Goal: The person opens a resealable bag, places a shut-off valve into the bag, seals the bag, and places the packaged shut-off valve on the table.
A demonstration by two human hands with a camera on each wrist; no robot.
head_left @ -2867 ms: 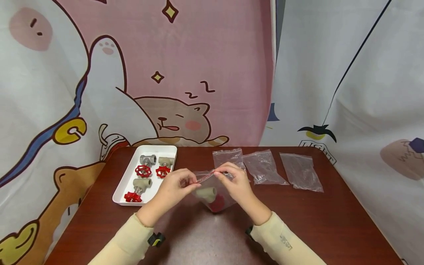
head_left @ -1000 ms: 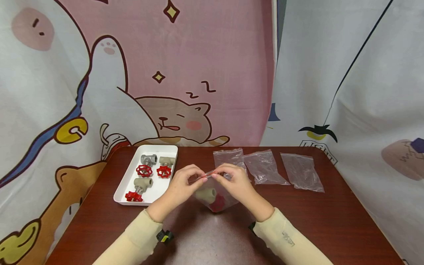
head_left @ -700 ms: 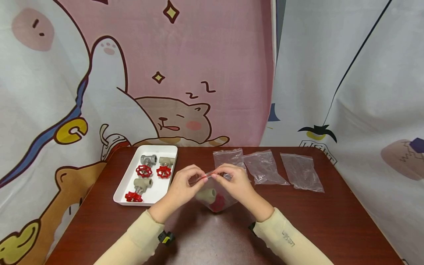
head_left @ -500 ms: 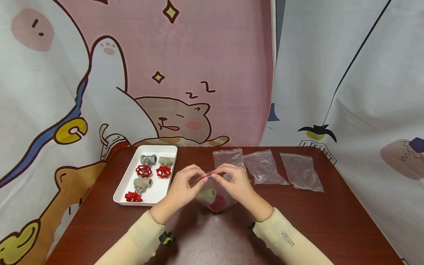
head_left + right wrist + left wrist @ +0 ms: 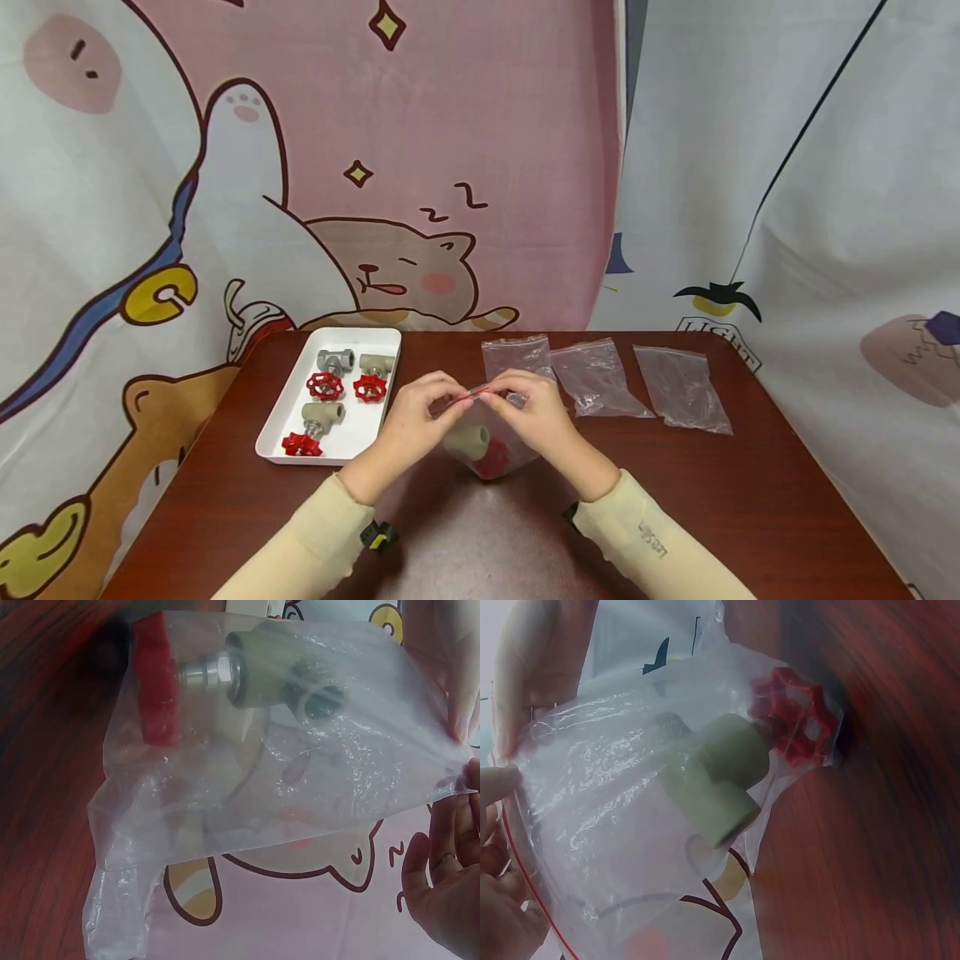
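In the head view, a clear zip bag (image 5: 517,446) with a red seal line hangs above the middle of the table. My left hand (image 5: 412,417) pinches its top edge between thumb and fingers. Close beside it, my right hand (image 5: 534,408) pinches the same edge, the two thumb tips nearly touching. Inside the bag is a valve with a green-grey tee body (image 5: 716,776) and a red handwheel (image 5: 799,720), low in the bag. The right wrist view also shows the valve's metal stem (image 5: 210,671) through the plastic. Fingers hide part of the seal.
A white tray (image 5: 281,417) at the left holds a grey metal valve (image 5: 335,361) and two green-grey valves, all with red handwheels. Flat zip bags lie at the back right: one behind my right hand (image 5: 517,354), a middle one (image 5: 600,379) and a far-right one (image 5: 682,387).
Since the oldest frame, my left hand has slid right along the bag's top edge, up to my right hand. Over the last second both hands have stayed almost still.
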